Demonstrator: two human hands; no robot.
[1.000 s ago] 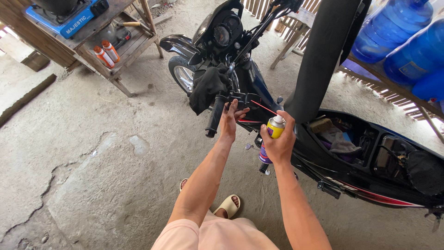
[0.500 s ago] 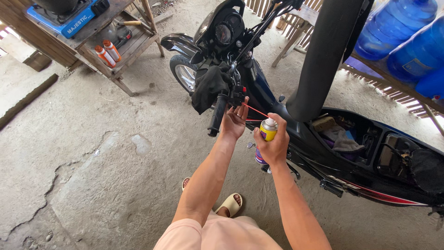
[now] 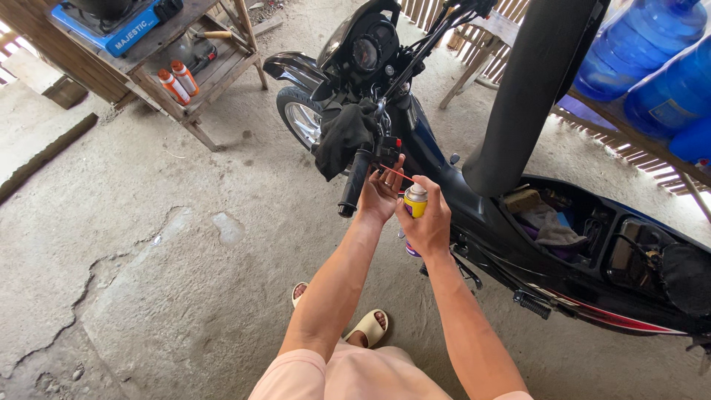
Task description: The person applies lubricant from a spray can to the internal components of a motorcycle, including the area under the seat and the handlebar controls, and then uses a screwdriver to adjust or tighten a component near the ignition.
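Right hand (image 3: 428, 222) is clamped round the spray can (image 3: 415, 211) just beside the motorcycle's handlebar grip (image 3: 354, 181), left hand (image 3: 381, 194) pinching its thin red straw (image 3: 395, 175), so I'd steady that tip at the lever pivot and use short bursts.

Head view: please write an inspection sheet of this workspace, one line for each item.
Surface: cracked concrete floor, bare patches, small stones.
Job's things: spray can with red straw, aimed at the handlebar grip of the motorcycle; seat raised, storage box open with rags inside.
Clutter: dark cloth hanging on the handlebar.
Grippers: left hand at the grip's inner end, pinching the straw; right hand wrapped around the can.
Cables: control cables running up from the handlebar.
Surroundings: wooden shelf with two orange bottles; blue water jugs on a rack.
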